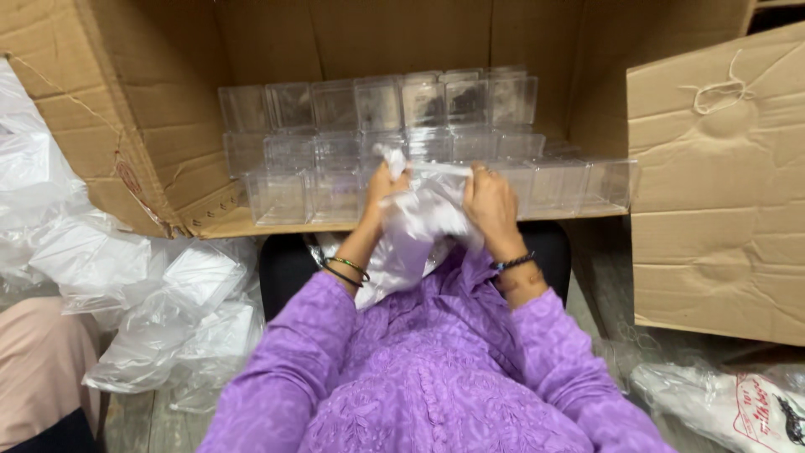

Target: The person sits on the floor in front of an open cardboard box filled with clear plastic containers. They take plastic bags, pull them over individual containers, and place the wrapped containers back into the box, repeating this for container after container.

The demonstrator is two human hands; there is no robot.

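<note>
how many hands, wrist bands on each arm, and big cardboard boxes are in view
hands: 2, left hand and right hand, both gripping one clear plastic bag
wrist bands: 3, two on the left wrist, one dark on the right wrist
cardboard boxes: 2, open box with clear cases, box at right
total: 7

A big cardboard box (151, 126) lies open on its side, with rows of clear plastic boxes (377, 105) stacked across its floor, up to its front edge. A flattened sheet of cardboard (721, 193) leans at the right. Crumpled clear plastic bags (176, 319) pile on the floor at left; another printed bag (738, 403) lies at lower right.
</note>
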